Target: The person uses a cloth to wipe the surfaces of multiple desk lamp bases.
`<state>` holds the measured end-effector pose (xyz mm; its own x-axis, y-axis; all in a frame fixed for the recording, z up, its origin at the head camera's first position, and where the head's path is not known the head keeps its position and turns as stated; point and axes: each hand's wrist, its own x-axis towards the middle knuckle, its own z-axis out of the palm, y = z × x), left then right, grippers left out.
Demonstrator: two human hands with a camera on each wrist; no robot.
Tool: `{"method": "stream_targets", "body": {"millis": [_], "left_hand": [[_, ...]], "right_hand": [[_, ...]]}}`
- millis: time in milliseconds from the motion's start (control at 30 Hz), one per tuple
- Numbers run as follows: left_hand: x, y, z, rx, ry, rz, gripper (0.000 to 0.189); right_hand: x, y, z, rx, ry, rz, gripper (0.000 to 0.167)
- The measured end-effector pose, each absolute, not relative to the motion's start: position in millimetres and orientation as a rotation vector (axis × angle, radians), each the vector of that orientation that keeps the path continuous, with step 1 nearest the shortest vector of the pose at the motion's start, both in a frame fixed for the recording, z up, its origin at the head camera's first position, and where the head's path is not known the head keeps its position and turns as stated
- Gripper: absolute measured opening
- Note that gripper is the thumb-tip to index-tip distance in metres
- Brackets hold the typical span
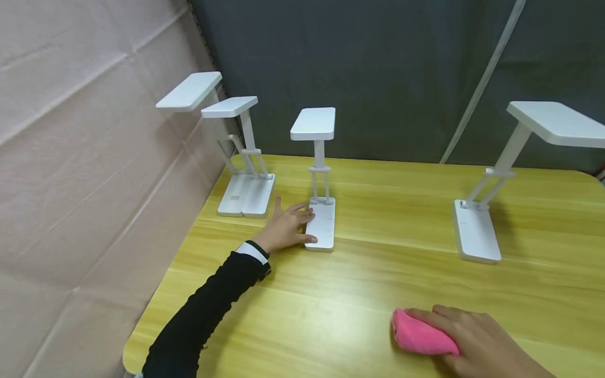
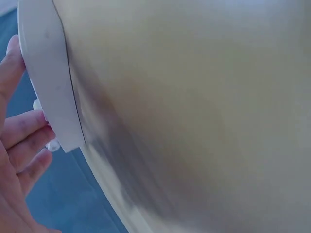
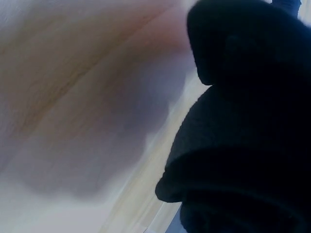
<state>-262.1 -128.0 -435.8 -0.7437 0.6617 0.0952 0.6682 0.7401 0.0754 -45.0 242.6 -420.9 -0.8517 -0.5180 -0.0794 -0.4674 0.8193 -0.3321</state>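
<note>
A white folding desk lamp stands unfolded left of the table's middle. My left hand is at the left side of its base, fingers spread and fairly straight, thumb near the front corner. In the left wrist view, fingertips of the left hand touch the edge of the lamp base. At the front right, my right hand grips a rolled pink cloth on the tabletop. The right wrist view shows a dark sleeve and its shadow; the hand and cloth are out of sight there.
Two more white lamps stand side by side at the back left, bases together. Another lamp stands at the right. All are on a yellow wood-grain table. A pale sheet hangs at left, a dark curtain behind.
</note>
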Motion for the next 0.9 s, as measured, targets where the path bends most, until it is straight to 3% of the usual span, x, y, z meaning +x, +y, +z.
{"method": "stream_targets", "body": {"millis": [467, 900], "left_hand": [[-207, -89, -430, -1.326, -2.679, -0.038, 0.074], [-167, -45, -423, -1.381, -2.66, 0.101, 0.075]], "right_hand": [[-38, 234, -418, -0.913, 2.963, -0.486, 0.066], [-38, 229, -419, -1.069, 3.079, -0.543, 0.076]]}}
